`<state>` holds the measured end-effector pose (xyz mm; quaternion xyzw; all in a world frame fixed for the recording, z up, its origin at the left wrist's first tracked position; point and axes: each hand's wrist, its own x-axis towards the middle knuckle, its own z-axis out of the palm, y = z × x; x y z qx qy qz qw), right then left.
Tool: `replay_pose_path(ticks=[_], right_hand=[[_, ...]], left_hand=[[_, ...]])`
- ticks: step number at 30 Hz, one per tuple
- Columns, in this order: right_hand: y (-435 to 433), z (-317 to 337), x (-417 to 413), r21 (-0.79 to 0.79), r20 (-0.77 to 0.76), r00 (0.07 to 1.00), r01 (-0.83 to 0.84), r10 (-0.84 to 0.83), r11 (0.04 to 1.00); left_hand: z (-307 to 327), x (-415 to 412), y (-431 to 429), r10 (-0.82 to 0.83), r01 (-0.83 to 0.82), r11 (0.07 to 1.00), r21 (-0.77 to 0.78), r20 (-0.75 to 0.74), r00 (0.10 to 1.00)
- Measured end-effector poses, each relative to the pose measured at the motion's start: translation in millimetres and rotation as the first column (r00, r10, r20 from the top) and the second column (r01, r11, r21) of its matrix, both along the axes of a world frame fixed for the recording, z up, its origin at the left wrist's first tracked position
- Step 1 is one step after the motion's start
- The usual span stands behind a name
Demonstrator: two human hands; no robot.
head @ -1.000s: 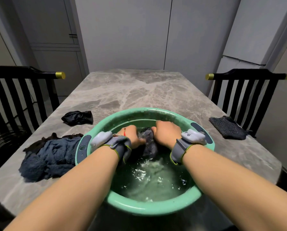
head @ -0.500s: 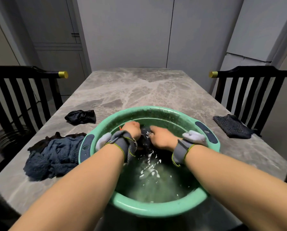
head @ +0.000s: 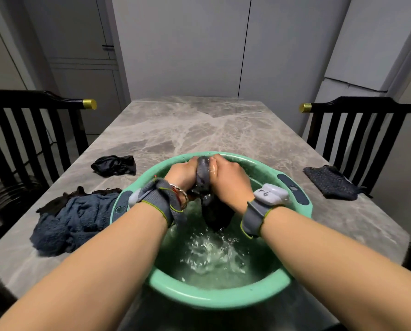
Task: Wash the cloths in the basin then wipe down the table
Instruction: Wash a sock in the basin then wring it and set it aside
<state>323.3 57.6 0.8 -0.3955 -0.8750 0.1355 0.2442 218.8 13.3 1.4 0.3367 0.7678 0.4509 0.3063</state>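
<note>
A green plastic basin [head: 220, 301] half full of water stands on the near part of the marble table [head: 192, 130]. My left hand [head: 184, 173] and my right hand [head: 230, 181] squeeze a wet dark grey cloth [head: 215, 211] between them above the water. The cloth's lower end hangs down and drips, and the water below it splashes. On the table to the left of the basin lie a blue towel [head: 73, 223] on top of a dark brown cloth [head: 56, 203], and a black cloth [head: 115, 165] further back. A dark knitted cloth [head: 330, 181] lies to the right.
Black slatted chairs stand at both sides of the table, the left chair [head: 30, 137] and the right chair [head: 357, 134]. Grey cabinet doors [head: 187, 44] close the far end. Both of my wrists wear grey straps with white sensor units.
Both hands have risen out of the water and moved toward the basin's far rim, lifting the dark grey cloth with them. Water now runs off the cloth and splashes below.
</note>
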Motion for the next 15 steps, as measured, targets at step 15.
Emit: replay_pose_path(ticks=[15], right_hand=[[3.9, -43.1, 12.8, -0.249, 0.705, 0.684, -0.013, 0.19, 0.968]], left_hand=[[-48.1, 14.6, -15.2, -0.251, 0.045, 0.893, -0.449, -0.412, 0.876]])
